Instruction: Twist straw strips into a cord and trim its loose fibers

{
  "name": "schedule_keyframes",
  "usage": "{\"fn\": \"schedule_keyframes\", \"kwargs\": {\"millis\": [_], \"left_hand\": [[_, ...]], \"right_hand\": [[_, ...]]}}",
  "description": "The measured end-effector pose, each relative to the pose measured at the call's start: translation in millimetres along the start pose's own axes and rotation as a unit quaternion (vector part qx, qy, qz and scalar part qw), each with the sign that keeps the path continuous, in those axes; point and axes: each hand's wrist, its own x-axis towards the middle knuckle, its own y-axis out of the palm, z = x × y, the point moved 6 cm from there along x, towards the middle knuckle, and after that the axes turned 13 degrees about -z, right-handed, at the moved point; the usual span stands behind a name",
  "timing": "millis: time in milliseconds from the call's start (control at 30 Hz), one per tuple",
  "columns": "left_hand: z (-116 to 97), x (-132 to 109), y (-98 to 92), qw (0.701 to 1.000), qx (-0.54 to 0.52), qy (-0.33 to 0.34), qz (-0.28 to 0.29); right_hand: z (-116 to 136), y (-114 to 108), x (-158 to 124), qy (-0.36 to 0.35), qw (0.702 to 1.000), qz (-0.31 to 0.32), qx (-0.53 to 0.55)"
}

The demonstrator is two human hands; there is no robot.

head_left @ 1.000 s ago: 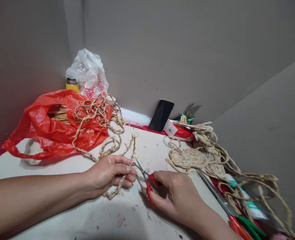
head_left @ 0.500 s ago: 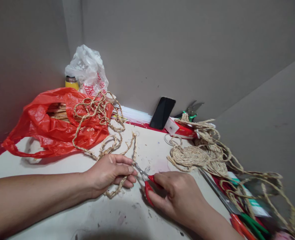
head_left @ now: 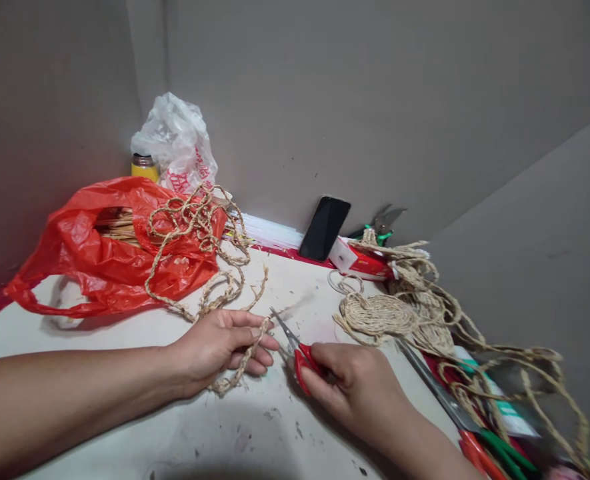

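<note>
Just then the braided rope sat pinched in the grip of the left hand, one short length curling under the palm and the rest trailing away from that grip across the desk onto a red bag. Just beside it, the right hand had its grip closed round red-handled scissors, blades parted close by the rope. Beyond that grip lay a flat woven coil.
</note>
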Motion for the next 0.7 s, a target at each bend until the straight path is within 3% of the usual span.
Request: {"fn": "schedule_keyframes", "kwargs": {"millis": [200,333,400,567,700], "left_hand": [[-2.5,0.0,-0.9,1.000,-0.020,0.010,0.008],[-6.3,2.9,-3.3,0.999,-0.033,0.019,-0.003],[-7.9,4.8,-5.3,0.999,-0.043,0.026,-0.011],[-5.9,6.4,-5.9,0.998,-0.059,0.015,-0.004],[-4.4,3.6,-1.5,0.998,-0.053,0.007,0.028]], "right_hand": [[-6.7,3.2,0.0,0.091,0.992,0.025,0.089],[-3.0,9.9,-4.5,0.148,0.957,0.099,0.228],[-2.3,10.8,-5.3,0.160,0.949,0.114,0.248],[-1.9,2.7,0.6,0.093,0.987,0.050,0.124],[-2.2,1.4,2.9,0.066,0.996,0.028,0.047]]}}
